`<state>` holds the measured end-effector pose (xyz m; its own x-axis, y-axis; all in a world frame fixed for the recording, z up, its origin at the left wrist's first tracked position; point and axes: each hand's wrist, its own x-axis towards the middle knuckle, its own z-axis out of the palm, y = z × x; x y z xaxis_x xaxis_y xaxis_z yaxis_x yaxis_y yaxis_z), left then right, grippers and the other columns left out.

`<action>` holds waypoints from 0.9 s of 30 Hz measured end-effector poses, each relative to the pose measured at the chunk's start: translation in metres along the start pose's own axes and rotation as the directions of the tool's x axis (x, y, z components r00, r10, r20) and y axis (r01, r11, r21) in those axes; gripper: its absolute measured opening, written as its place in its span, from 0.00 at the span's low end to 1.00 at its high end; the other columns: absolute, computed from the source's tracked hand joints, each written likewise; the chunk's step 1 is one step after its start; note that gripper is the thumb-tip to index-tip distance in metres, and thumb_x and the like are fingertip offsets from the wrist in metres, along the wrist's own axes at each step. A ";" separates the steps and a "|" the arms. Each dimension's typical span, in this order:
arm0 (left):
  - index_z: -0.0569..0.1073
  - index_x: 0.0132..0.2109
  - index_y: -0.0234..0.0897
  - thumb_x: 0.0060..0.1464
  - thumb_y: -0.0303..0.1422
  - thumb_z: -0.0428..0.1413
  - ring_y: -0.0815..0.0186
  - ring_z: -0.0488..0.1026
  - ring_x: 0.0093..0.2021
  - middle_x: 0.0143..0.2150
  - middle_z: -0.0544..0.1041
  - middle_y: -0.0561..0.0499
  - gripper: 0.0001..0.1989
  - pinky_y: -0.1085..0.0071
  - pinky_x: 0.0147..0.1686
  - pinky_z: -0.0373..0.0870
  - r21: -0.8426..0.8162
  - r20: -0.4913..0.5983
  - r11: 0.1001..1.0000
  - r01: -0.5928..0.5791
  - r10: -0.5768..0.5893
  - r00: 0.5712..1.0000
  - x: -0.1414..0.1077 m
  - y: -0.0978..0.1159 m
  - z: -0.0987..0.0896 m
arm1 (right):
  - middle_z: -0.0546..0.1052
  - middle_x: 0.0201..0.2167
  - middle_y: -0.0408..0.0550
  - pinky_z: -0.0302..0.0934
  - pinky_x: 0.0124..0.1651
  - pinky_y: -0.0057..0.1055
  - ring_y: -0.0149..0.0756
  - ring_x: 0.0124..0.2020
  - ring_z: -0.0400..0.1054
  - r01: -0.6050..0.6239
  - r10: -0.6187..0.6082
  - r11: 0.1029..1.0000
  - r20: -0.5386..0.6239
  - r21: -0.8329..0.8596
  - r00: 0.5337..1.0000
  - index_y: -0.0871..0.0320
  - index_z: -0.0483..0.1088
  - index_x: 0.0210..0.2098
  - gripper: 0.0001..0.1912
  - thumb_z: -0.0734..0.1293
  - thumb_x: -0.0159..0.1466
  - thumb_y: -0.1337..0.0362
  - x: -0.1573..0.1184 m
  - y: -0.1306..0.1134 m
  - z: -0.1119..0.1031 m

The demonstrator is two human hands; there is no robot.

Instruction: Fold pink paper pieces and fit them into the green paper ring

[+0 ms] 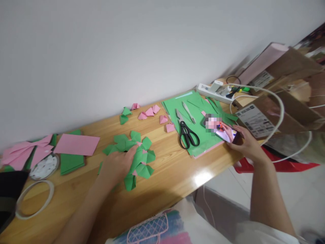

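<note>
My left hand (118, 166) rests on a ring of folded green paper pieces (145, 171) with pink bits between them. Its fingers point into the middle of the ring; whether they pinch a piece is hidden. At the right, my right hand (245, 144) grips the near end of a phone (227, 132) with a lit screen. The phone lies over a green sheet (203, 142). Black-handled scissors (186, 134) and a white cutter (188, 112) lie on that sheet. Small folded pink pieces (149, 112) and two green ones (124, 115) sit behind the ring.
At the left are a pink sheet (77, 144) on green paper (72, 164), a pink bow (27, 150), a round container (44, 166) and a tape roll (35, 199). A power strip (213, 92), cables and cardboard boxes (269, 117) stand at the right. The wall borders the table (162, 176).
</note>
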<state>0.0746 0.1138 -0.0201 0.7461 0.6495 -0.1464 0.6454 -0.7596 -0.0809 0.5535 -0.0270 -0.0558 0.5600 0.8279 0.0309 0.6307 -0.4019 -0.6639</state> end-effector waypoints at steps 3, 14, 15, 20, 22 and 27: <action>0.67 0.60 0.33 0.52 0.18 0.47 0.56 0.76 0.28 0.27 0.78 0.46 0.28 0.67 0.27 0.63 0.024 0.097 0.998 0.052 -0.054 0.994 0.003 0.003 -0.006 | 0.69 0.57 0.62 0.55 0.61 0.43 0.52 0.59 0.64 0.021 -0.020 0.999 0.014 -0.031 1.000 0.57 0.67 0.54 0.37 0.73 0.45 0.55 -0.004 -0.006 0.000; 0.70 0.58 0.35 0.54 0.20 0.44 0.58 0.73 0.25 0.23 0.75 0.49 0.26 0.67 0.24 0.60 0.099 -0.024 0.995 0.013 -0.010 1.000 0.000 0.000 0.009 | 0.69 0.58 0.58 0.56 0.62 0.42 0.50 0.59 0.64 0.016 -0.014 0.997 0.027 -0.069 1.000 0.57 0.64 0.57 0.38 0.70 0.48 0.54 -0.009 -0.013 0.001; 0.71 0.58 0.35 0.55 0.20 0.43 0.58 0.73 0.24 0.21 0.73 0.49 0.26 0.67 0.24 0.59 0.113 -0.054 0.994 0.005 0.001 0.999 -0.001 -0.001 0.011 | 0.69 0.58 0.59 0.56 0.62 0.42 0.50 0.59 0.64 0.014 -0.012 0.998 0.028 -0.068 1.000 0.57 0.64 0.57 0.38 0.70 0.48 0.54 -0.009 -0.012 0.002; 0.74 0.54 0.35 0.61 0.25 0.40 0.60 0.70 0.21 0.17 0.69 0.51 0.22 0.68 0.23 0.57 0.073 -0.131 0.997 0.011 -0.001 0.991 -0.001 -0.001 0.009 | 0.69 0.59 0.60 0.56 0.61 0.41 0.49 0.59 0.64 -0.003 0.006 0.998 0.043 -0.064 0.999 0.57 0.64 0.58 0.37 0.71 0.49 0.57 -0.009 -0.012 0.002; 0.76 0.50 0.35 0.62 0.27 0.40 0.61 0.69 0.20 0.16 0.69 0.51 0.21 0.68 0.23 0.55 0.043 -0.146 0.999 0.024 -0.017 0.989 0.000 0.000 0.006 | 0.69 0.59 0.61 0.56 0.61 0.40 0.48 0.59 0.64 -0.008 0.010 0.998 0.033 -0.062 0.999 0.57 0.64 0.58 0.35 0.71 0.51 0.60 -0.009 -0.013 0.002; 0.77 0.46 0.36 0.63 0.28 0.41 0.62 0.67 0.20 0.16 0.69 0.51 0.20 0.68 0.22 0.52 -0.012 -0.200 0.999 0.039 -0.040 0.979 0.002 0.004 0.001 | 0.69 0.58 0.62 0.57 0.61 0.39 0.47 0.58 0.65 0.019 -0.019 0.997 0.008 -0.078 1.000 0.57 0.65 0.58 0.34 0.72 0.52 0.65 -0.011 -0.014 0.005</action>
<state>0.0781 0.1118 -0.0217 0.7371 0.6734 0.0566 0.6757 -0.7334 -0.0743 0.5359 -0.0289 -0.0507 0.5439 0.8384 0.0372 0.6815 -0.4154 -0.6024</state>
